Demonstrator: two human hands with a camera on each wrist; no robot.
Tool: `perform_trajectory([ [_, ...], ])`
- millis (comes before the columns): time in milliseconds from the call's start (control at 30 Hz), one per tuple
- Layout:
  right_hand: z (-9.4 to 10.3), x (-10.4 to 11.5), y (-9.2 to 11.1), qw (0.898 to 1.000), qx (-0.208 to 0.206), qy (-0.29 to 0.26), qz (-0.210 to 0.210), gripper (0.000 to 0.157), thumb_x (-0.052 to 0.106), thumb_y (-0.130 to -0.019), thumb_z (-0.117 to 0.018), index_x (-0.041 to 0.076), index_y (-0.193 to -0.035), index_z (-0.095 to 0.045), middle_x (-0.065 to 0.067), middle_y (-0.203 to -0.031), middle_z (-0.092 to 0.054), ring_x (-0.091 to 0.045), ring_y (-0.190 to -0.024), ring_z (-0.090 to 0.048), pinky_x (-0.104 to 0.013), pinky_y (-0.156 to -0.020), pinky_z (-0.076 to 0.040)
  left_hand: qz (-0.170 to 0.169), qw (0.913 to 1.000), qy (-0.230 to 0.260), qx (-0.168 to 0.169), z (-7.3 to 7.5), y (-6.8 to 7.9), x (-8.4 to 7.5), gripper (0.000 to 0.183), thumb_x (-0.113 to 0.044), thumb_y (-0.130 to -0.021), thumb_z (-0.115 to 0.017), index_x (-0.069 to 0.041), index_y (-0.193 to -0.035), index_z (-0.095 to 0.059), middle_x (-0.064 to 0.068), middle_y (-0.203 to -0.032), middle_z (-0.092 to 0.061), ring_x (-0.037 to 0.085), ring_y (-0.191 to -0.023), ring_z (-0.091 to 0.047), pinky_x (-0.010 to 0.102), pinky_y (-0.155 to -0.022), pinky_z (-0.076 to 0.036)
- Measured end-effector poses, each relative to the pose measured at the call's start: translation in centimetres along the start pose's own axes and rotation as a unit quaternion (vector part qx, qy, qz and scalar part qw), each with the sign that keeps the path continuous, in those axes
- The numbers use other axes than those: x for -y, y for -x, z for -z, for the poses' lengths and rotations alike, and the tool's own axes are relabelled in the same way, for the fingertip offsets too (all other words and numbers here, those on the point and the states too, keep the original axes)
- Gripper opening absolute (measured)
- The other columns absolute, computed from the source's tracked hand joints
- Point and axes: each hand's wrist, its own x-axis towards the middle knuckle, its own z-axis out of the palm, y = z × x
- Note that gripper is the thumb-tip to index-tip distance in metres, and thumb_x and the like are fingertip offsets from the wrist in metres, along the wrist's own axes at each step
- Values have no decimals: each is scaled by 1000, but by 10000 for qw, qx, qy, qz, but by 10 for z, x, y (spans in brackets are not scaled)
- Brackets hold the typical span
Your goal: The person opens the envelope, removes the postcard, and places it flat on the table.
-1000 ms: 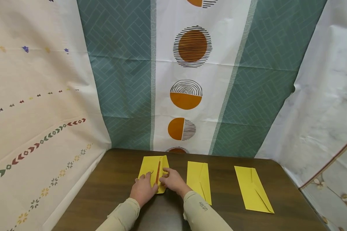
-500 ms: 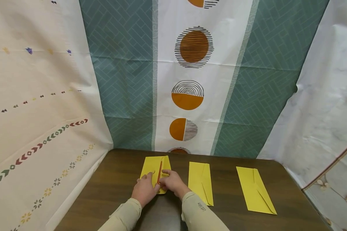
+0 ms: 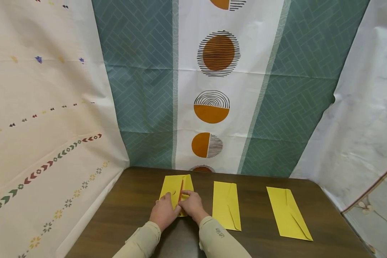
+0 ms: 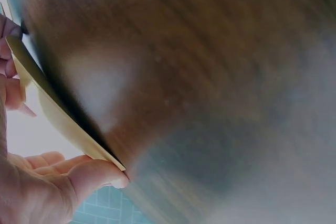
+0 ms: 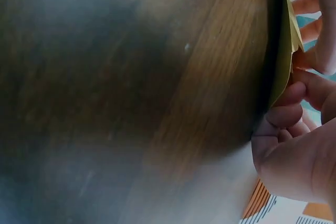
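Observation:
A yellow envelope (image 3: 170,182) lies on the wooden table, an orange-red strip (image 3: 182,188) showing along its opening. My left hand (image 3: 164,211) rests on its left side, fingers spread over the paper and thumb near the opening. From the right, my right hand (image 3: 192,205) appears to pinch the flap edge between thumb and index finger; its other fingers are curled at the side in the right wrist view. Both thumbs are close together. Seen edge-on in the left wrist view, the envelope (image 4: 73,127) sits between the hands, and the strip's contents are hidden.
Two more yellow envelopes lie to the right: one (image 3: 224,200) close by my right forearm, another (image 3: 287,211) farther right, slightly slanted. The dark wooden table (image 3: 116,204) meets patterned cloth (image 3: 142,107) at the back and both sides.
My right index finger and thumb have come closer together at the opening, and the right hand has shifted slightly inward. The whole head view has drifted slightly; the other envelopes stay put.

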Motion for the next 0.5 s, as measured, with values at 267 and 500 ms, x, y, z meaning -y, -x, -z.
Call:
perform_trajectory([
  [267,16,-3,3,9993,-345,101,-97,66,3,-79,-90,0,-140,-67,-25,-143,-65,-36,-121,-66,-46,-94,-63,17,9999,32,124,-4,0,-2,63,-37,-91,-75,7,-133,-58,26,-119,-72,44,-94,-71,58,-83,-62],
  [500,36,-14,1,9985,-478,-41,-264,64,3,-83,-87,1,-143,-64,-24,-145,-64,-39,-130,-62,-55,-105,-57,-297,9980,-541,136,1,4,-2,54,-37,-92,-75,0,-131,-70,30,-130,-69,58,-107,-68,61,-82,-63],
])
